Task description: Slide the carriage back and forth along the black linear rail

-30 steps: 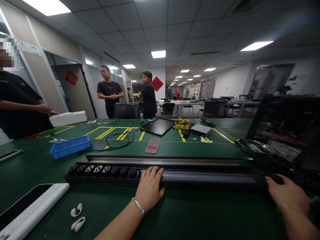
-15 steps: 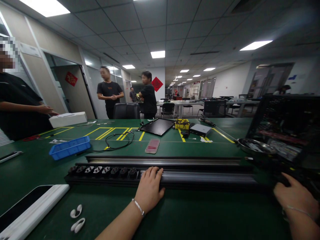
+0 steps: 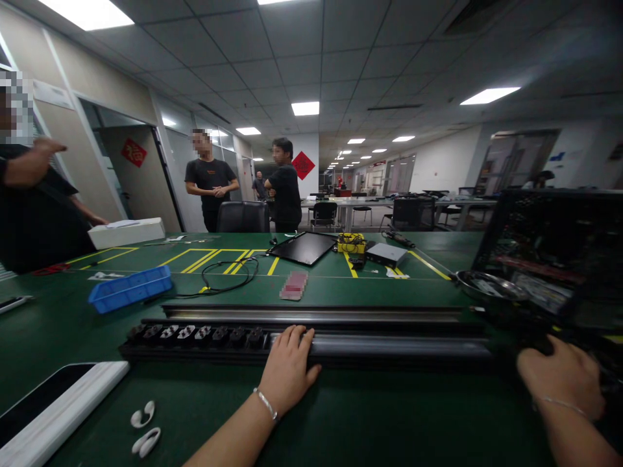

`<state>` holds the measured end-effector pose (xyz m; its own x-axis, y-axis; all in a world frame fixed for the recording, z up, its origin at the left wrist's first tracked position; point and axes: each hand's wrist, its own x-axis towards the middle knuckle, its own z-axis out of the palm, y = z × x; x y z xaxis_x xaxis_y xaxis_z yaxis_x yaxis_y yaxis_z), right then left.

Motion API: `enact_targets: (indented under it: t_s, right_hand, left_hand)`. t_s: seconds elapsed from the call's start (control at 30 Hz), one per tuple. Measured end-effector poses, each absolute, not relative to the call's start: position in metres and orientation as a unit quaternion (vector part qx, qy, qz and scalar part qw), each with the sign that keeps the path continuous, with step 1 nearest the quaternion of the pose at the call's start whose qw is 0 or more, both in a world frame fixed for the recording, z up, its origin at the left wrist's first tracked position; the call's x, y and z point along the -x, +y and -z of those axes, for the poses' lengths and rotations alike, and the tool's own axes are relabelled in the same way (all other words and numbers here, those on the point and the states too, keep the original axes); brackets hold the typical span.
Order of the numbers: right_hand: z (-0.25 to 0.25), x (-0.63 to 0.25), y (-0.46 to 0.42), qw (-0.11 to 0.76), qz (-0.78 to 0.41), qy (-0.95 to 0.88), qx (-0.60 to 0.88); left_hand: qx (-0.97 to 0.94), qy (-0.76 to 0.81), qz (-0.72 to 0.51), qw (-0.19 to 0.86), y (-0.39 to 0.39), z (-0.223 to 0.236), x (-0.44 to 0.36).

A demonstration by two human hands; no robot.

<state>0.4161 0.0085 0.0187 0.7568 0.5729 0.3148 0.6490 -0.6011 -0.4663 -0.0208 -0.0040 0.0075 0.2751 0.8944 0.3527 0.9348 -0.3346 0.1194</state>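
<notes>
A long black power strip [image 3: 389, 348] lies across the table in front of me, with a row of black and white socket pieces [image 3: 195, 333] along its left part. My left hand [image 3: 291, 363] is laid over its middle, fingers across the top and thumb at the near side. Just behind runs a second long dark rail [image 3: 311, 315], parallel to the strip. Beyond the strip's right end, my right hand [image 3: 559, 376] is closed around something dark. Shadow and dark things around it hide what that is.
On the green table [image 3: 389, 415] are a blue tray [image 3: 131, 289], a black cable [image 3: 228, 275], a flat dark panel [image 3: 304, 248], a grey box [image 3: 386, 254] and a metal bowl [image 3: 491, 285]. An open computer case [image 3: 549, 253] stands at right. Several people stand beyond.
My right hand has shifted slightly left. My left hand keeps its place on the strip. At far left, a person has raised an arm. The whole view has drifted a little.
</notes>
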Motion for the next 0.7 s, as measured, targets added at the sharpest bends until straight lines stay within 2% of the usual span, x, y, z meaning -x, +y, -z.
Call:
enact_targets:
  t_s: [0.03,0.13,0.3,0.43,0.57,0.7]
  right_hand:
    - [-0.023,-0.407,0.009,0.336,0.071,-0.32,0.883]
    - [-0.031,-0.375,0.014,0.38,0.129,-0.412,0.818]
    - [-0.024,-0.319,0.026,0.289,0.183,-0.602,0.721]
    - [-0.01,-0.283,0.027,0.231,0.139,-0.706,0.655]
    - [-0.005,-0.274,0.026,0.177,0.07,-0.742,0.643]
    - [-0.006,-0.277,0.027,0.169,0.065,-0.741,0.646]
  left_hand:
    - [0.796,-0.574,0.183,0.056,-0.004,-0.008,0.021]
    - [0.798,-0.569,0.19,0.056,-0.003,-0.01,0.021]
    - [0.802,-0.56,0.199,0.068,-0.002,-0.01,0.022]
    - [0.802,-0.555,0.205,0.083,-0.001,-0.01,0.022]
    - [0.808,-0.533,0.228,0.102,-0.001,-0.015,0.022]
    - [0.778,-0.549,0.263,0.159,-0.002,-0.019,0.026]
